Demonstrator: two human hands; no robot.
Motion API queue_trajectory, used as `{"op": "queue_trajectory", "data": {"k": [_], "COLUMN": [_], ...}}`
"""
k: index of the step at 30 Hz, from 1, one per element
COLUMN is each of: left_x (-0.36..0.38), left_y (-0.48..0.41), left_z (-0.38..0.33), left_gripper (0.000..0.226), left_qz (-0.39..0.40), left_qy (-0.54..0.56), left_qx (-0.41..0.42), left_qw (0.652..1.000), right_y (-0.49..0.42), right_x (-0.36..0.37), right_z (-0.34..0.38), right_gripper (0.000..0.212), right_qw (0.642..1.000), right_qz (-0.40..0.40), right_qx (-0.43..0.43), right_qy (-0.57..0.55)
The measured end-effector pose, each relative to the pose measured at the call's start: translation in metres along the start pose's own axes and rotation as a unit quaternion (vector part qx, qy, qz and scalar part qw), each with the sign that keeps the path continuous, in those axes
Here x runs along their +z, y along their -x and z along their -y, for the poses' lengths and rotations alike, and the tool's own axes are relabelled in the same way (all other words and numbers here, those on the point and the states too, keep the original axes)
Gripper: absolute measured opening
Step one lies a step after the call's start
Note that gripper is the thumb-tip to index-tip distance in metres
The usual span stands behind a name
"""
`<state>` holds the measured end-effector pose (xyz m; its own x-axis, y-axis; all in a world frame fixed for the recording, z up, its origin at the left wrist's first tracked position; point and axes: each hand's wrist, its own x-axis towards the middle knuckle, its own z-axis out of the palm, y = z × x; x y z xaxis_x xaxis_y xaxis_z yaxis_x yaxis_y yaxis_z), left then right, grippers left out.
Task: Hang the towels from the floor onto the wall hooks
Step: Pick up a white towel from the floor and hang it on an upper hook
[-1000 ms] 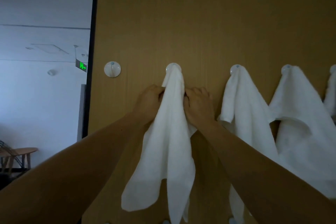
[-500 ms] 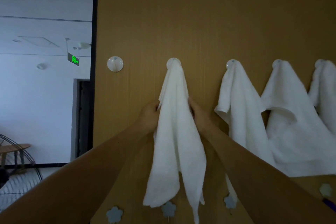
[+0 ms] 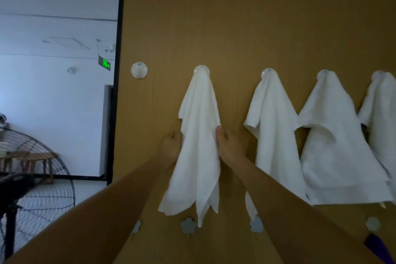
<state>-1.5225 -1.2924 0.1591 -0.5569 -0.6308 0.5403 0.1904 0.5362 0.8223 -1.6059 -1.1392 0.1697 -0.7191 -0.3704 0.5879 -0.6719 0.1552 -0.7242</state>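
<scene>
Round hooks: five, one bare. White towels: four, right of the bare hook. Flower-shaped hooks: four, below it. Fan: one, lower left of it. Hands: two.

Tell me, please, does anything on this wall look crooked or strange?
Nothing is spilled or damaged. The round hook at the far left is bare. The wide towel, third from the left, hangs unevenly, with a flap folded across its front. The left hand and right hand grip the leftmost towel, which hangs fairly straight.

institutional hall: exit sign, floor fan
</scene>
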Motion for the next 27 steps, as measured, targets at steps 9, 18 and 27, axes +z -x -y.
{"op": "queue_trajectory", "data": {"k": [9,18,27], "left_x": [-0.020,-0.080,-0.200], "left_y": [0.069,0.205,0.439], "left_z": [0.007,0.029,0.109], "left_gripper": [0.033,0.043,0.055], "left_qz": [-0.144,-0.020,0.006], "left_qy": [-0.079,-0.269,-0.373], "left_qx": [-0.026,-0.077,-0.269], "left_qw": [0.986,0.960,0.888], "right_y": [0.037,0.162,0.381], "right_x": [-0.021,0.021,0.120], "right_z": [-0.001,0.000,-0.012], "right_gripper": [0.097,0.066,0.065], "right_qw": [0.993,0.989,0.931], "right_qz": [-0.045,0.123,0.350], "right_qx": [-0.084,-0.080,-0.061], "right_qy": [0.072,0.030,0.079]}}
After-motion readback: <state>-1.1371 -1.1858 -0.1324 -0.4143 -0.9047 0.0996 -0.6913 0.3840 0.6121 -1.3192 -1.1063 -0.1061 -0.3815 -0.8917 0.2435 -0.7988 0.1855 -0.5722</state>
